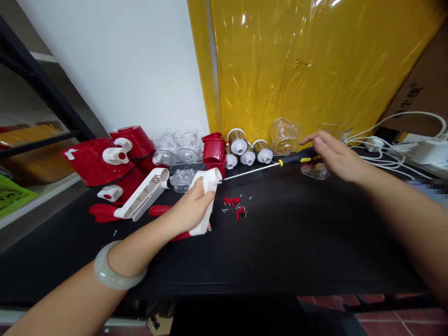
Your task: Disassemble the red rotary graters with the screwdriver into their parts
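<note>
My left hand (pixel 196 205) is wrapped round a white plastic handle part (pixel 207 212) with a red end, lifted over the black table. In my right hand (pixel 332 154) is a long screwdriver (pixel 297 157) with a black and yellow handle, lying nearly level. Its thin tip meets the rounded top end of the white part; whether a screw sits there is too small to tell. Just right of my left hand lie small red plastic pieces (pixel 231 201) and several loose screws (pixel 245 214). Another white handle part (pixel 143 196) with a red end rests to the left.
Red plastic housings (pixel 98 163) with white knobs are piled at the left. Along the back stand clear plastic cups (pixel 177 147), a red hopper (pixel 214 149) and several metal grater drums (pixel 238 141). White cables (pixel 381 154) lie at the right. Yellow film (pixel 308 60) covers the back.
</note>
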A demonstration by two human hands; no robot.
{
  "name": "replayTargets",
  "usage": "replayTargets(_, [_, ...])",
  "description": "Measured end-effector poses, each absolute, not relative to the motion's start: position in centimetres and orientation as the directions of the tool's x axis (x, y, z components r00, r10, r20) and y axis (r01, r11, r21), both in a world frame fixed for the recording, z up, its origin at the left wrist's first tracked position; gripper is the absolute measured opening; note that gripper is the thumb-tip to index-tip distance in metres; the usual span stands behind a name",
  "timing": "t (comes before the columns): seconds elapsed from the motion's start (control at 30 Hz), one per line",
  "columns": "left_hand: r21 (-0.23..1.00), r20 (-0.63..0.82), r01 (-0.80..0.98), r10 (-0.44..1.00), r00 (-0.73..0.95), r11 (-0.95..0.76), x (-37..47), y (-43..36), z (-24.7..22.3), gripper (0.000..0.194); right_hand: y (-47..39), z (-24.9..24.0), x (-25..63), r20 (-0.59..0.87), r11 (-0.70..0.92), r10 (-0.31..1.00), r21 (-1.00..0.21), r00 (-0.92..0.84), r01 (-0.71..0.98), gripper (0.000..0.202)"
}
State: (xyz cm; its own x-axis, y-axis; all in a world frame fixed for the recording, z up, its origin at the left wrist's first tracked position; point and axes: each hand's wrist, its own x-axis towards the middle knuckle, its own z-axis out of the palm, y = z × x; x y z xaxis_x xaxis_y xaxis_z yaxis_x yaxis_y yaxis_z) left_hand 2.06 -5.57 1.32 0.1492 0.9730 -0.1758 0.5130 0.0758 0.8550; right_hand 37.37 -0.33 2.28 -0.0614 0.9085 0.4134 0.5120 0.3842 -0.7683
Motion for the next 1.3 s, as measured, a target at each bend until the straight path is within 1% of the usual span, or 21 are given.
replayTargets(0.07, [0.851, -0.181, 0.52, 0.972, 0.15, 0.079, 2.0, -5.6, 1.3, 0.025, 0.0, 2.1, 37.5, 0.417, 0.343, 0.908, -0.666, -0.051, 0.662, 0.045])
replayTargets(0.13, [0.846, -0.187, 0.526, 0.971, 0.149, 0.082, 2.0, -5.6, 1.3, 0.023, 0.1, 2.1, 37.7, 0.467, 0.389, 0.882, -0.642, -0.066, 0.66, 0.039])
replayTargets(0.2, [0.845, -0.186, 0.528, 0.971, 0.15, 0.08, 2.0, -5.6, 1.3, 0.023, 0.1, 2.2, 37.8, 0.518, 0.466, 0.853, -0.694, -0.069, 0.548, 0.032])
replayTargets(0.23, [0.846, -0.186, 0.528, 0.971, 0.152, 0.08, 2.0, -5.5, 1.3, 0.023, 0.0, 2.3, 37.9, 0.526, 0.495, 0.846, -0.722, -0.08, 0.483, 0.033])
replayTargets(0.33, [0.852, -0.189, 0.516, 0.971, 0.148, 0.087, 2.0, -5.4, 1.2, 0.023, -0.6, 2.6, 38.0, 0.504, 0.522, 0.852, -0.796, -0.142, 0.306, 0.047])
replayTargets(0.4, [0.857, -0.191, 0.507, 0.971, 0.146, 0.092, 2.0, -5.4, 1.1, 0.023, -0.8, 2.8, 37.9, 0.501, 0.526, 0.85, -0.818, -0.162, 0.231, 0.055])
replayTargets(0.47, [0.86, -0.185, 0.502, 0.971, 0.151, 0.086, 1.9, -5.3, 1.0, 0.023, -0.9, 2.8, 37.7, 0.522, 0.543, 0.84, -0.799, -0.148, 0.257, 0.057])
replayTargets(0.5, [0.861, -0.183, 0.502, 0.971, 0.152, 0.084, 1.9, -5.3, 1.0, 0.024, -0.8, 2.7, 37.6, 0.519, 0.536, 0.843, -0.795, -0.138, 0.283, 0.054])
replayTargets(0.57, [0.86, -0.184, 0.503, 0.971, 0.15, 0.085, 2.0, -5.3, 1.0, 0.026, -0.6, 2.5, 37.3, 0.46, 0.468, 0.881, -0.812, -0.111, 0.349, 0.047])
replayTargets(0.63, [0.86, -0.19, 0.502, 0.971, 0.145, 0.093, 1.9, -5.4, 1.0, 0.026, -0.3, 2.2, 37.2, 0.388, 0.374, 0.92, -0.817, -0.063, 0.438, 0.051])
replayTargets(0.67, [0.86, -0.19, 0.502, 0.971, 0.144, 0.094, 1.9, -5.4, 1.0, 0.026, -0.2, 2.1, 37.2, 0.377, 0.349, 0.926, -0.809, -0.037, 0.473, 0.051])
replayTargets(0.73, [0.862, -0.188, 0.499, 0.971, 0.149, 0.09, 1.8, -5.3, 1.0, 0.026, -0.1, 2.1, 37.2, 0.411, 0.363, 0.911, -0.792, -0.01, 0.491, 0.041])
replayTargets(0.8, [0.868, -0.182, 0.489, 0.97, 0.16, 0.082, 1.8, -5.3, 0.9, 0.026, -0.3, 2.4, 37.3, 0.449, 0.42, 0.893, -0.822, -0.015, 0.384, 0.035])
replayTargets(0.87, [0.875, -0.178, 0.477, 0.969, 0.172, 0.077, 1.7, -5.2, 0.8, 0.026, -0.8, 2.7, 37.4, 0.452, 0.45, 0.891, -0.868, -0.041, 0.21, 0.041])
replayTargets(0.93, [0.881, -0.178, 0.467, 0.968, 0.175, 0.077, 1.6, -5.1, 0.7, 0.027, -1.2, 3.1, 37.5, 0.407, 0.412, 0.909, -0.909, -0.089, 0.053, 0.053])
replayTargets(1.0, [0.88, -0.186, 0.466, 0.968, 0.168, 0.089, 1.7, -5.2, 0.7, 0.027, -1.4, 3.2, 37.5, 0.352, 0.352, 0.927, -0.936, -0.131, -0.02, 0.06])
replayTargets(1.07, [0.877, -0.191, 0.471, 0.968, 0.164, 0.093, 1.8, -5.2, 0.8, 0.026, -1.3, 3.1, 37.3, 0.346, 0.351, 0.93, -0.936, -0.123, 0.028, 0.056])
replayTargets(1.13, [0.873, -0.187, 0.479, 0.969, 0.163, 0.088, 1.9, -5.3, 1.0, 0.024, -0.9, 2.7, 37.1, 0.365, 0.372, 0.928, -0.917, -0.072, 0.143, 0.045])
replayTargets(1.17, [0.873, -0.183, 0.481, 0.97, 0.161, 0.085, 1.9, -5.3, 1.0, 0.024, -0.6, 2.5, 37.1, 0.361, 0.361, 0.931, -0.904, -0.042, 0.228, 0.043])
replayTargets(1.27, [0.87, -0.182, 0.486, 0.971, 0.155, 0.086, 2.0, -5.4, 1.1, 0.026, 0.2, 2.0, 37.3, 0.33, 0.264, 0.943, -0.813, 0.037, 0.519, 0.053])
replayTargets(1.3, [0.868, -0.187, 0.489, 0.97, 0.158, 0.088, 2.0, -5.4, 1.1, 0.028, 0.3, 2.0, 37.4, 0.333, 0.247, 0.942, -0.781, 0.047, 0.574, 0.051])
